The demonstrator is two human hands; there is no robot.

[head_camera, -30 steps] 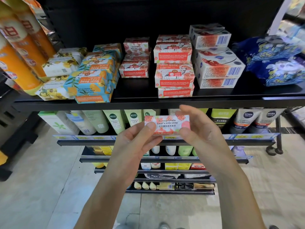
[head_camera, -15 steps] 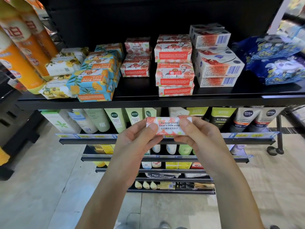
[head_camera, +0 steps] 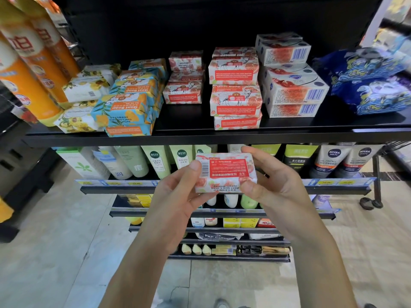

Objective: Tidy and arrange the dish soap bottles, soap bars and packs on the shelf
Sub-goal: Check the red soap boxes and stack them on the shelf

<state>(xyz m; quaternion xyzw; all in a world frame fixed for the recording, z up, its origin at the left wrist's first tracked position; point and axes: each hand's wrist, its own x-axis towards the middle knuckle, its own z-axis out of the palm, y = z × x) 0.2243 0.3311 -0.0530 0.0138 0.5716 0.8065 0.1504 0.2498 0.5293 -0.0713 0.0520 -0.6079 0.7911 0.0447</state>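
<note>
Orange bottles (head_camera: pixel 26 85) cropped at left edge

A: Backdrop?
B: Matte black back panel (head_camera: pixel 200 23) behind the black metal top shelf (head_camera: pixel 200 138). More black tiers stepped below; a blue-and-yellow price strip (head_camera: pixel 124 182) runs along the first one.
A: Floor?
B: Pale grey hard floor (head_camera: pixel 55 252), evenly lit. Beige mat (head_camera: pixel 367 241) on the right, with small black caster wheels (head_camera: pixel 370 202) at its edge.
A: Left side?
B: Low black unit (head_camera: pixel 20 174), blurred. Can't tell more.
</note>
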